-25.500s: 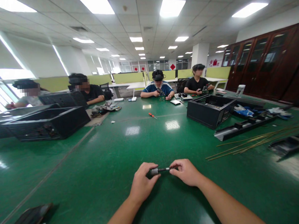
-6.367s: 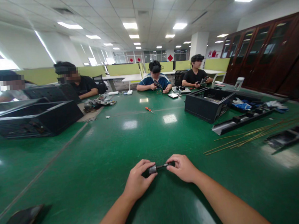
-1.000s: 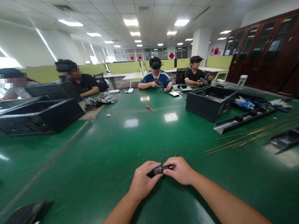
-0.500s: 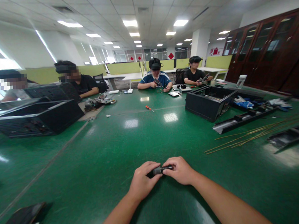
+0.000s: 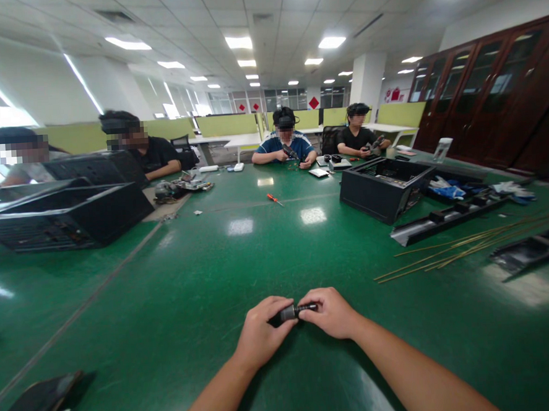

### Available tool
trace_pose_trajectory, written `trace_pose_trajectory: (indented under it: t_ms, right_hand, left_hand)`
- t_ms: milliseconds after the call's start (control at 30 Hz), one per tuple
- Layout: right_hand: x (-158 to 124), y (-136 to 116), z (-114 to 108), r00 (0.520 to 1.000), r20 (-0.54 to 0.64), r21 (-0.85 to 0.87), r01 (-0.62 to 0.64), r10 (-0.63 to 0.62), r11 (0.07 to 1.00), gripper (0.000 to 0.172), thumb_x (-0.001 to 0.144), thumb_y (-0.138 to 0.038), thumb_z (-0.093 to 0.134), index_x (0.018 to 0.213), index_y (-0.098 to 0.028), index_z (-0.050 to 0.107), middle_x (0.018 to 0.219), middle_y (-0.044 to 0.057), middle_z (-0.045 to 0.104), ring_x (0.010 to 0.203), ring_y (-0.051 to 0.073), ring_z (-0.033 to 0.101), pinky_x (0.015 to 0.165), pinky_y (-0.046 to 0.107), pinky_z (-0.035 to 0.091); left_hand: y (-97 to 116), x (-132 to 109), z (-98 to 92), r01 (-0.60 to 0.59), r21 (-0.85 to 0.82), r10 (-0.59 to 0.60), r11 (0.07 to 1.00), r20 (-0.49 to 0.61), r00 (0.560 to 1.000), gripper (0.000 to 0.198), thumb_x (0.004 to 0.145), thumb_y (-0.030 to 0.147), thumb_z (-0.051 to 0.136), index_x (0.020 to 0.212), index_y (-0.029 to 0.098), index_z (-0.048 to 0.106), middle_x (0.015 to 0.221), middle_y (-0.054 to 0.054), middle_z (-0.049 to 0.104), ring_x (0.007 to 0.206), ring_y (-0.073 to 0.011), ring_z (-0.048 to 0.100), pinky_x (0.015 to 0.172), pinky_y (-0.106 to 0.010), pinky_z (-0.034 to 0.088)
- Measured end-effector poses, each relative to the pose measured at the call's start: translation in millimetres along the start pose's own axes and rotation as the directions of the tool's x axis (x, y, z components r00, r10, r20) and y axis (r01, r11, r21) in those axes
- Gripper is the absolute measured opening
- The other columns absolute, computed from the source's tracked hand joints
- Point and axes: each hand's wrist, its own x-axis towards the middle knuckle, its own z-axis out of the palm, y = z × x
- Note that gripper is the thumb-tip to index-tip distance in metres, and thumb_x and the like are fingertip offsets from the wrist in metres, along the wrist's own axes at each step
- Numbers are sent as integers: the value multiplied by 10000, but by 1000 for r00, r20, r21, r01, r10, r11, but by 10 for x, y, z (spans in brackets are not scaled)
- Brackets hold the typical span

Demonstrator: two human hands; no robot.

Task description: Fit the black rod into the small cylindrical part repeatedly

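Note:
Low in the middle of the head view, my two hands meet over a small black cylindrical tool with a grey collar (image 5: 288,313). My left hand (image 5: 260,331) is closed round its thicker body, thumb and fingers on either side. From the right, my right hand (image 5: 331,315) pinches the narrower dark shaft (image 5: 312,306), whose end shows between the fingers. The tool lies roughly level, just over the green tabletop (image 5: 205,284). Its exact kind is hard to make out, since the hands cover much of it.
An orange screwdriver (image 5: 275,199) lies further off. Black computer cases stand at left (image 5: 70,215) and right (image 5: 385,186). Thin brass-coloured rods (image 5: 445,254) and dark metal rails (image 5: 447,220) lie at right. A dark flat object (image 5: 35,403) is near left. Several people sit around the table.

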Motion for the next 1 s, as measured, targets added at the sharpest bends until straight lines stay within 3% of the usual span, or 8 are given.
trace_pose_trajectory:
  t_ms: [1000]
  right_hand:
    - [-3, 29, -1, 1000, -9, 30, 5, -5, 1000, 140, 795, -234, 692, 907, -197, 768, 841, 39, 731, 755, 177, 637, 699, 273, 451]
  left_hand:
    - [-3, -6, -2, 17, -9, -17, 1000, 10, 1000, 264, 776, 238, 740, 1039, 227, 720, 949, -46, 737, 868, -179, 699, 795, -288, 566]
